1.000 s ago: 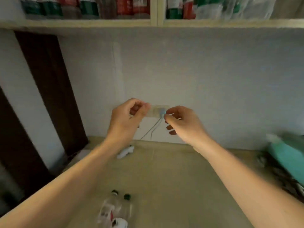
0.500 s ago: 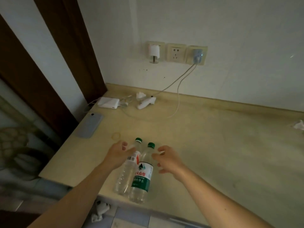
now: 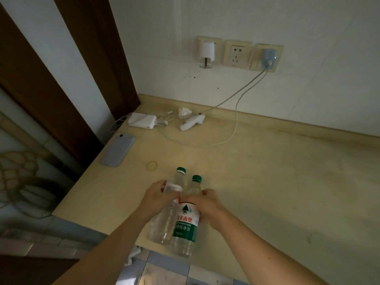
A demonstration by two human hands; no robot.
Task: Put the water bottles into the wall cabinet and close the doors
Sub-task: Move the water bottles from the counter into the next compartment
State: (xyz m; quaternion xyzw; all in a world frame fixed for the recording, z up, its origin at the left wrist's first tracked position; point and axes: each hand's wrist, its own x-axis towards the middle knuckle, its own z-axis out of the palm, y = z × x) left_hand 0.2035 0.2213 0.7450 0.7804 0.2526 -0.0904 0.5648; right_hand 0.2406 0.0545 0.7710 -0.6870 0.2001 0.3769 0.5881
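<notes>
Left hand [image 3: 158, 199] wraps the clear, red-labelled plastic bottle [image 3: 164, 214], right hand [image 3: 205, 204] grasps the green-labelled clear bottle [image 3: 186, 225]; both lie touching at the beige surface's [image 3: 267, 182] near edge, green caps pointing away, bases overhanging.

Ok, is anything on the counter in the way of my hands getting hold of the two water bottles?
Nothing visible. The left hand already grips the clear bottle, and the right hand grips the green-labelled bottle.
</notes>
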